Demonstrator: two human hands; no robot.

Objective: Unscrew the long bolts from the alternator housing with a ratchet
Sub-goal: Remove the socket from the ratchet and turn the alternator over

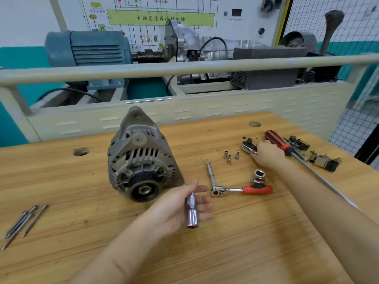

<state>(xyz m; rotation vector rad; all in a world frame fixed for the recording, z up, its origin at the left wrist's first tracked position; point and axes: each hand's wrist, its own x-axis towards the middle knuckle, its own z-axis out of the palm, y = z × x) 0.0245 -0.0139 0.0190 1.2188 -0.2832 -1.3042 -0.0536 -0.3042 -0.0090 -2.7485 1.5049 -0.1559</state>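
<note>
The grey alternator (141, 154) lies on the wooden bench (256, 242), pulley facing me. Several long bolts (24, 222) lie loose at the bench's left edge. My left hand (184, 208) holds a chrome deep socket (192, 212) in its palm, just right of the pulley. A small red-handled ratchet (240, 190) with an extension bar lies on the bench beside it. My right hand (268, 153) rests farther back on the handle of a larger chrome ratchet (248, 147), fingers curled over it.
A big socket (258, 177) stands behind the red handle. Three small sockets (230, 156) stand near the right hand. A red-and-black screwdriver (287, 148) and several black parts (324, 160) lie at the right. A training rig with a rail stands behind the bench.
</note>
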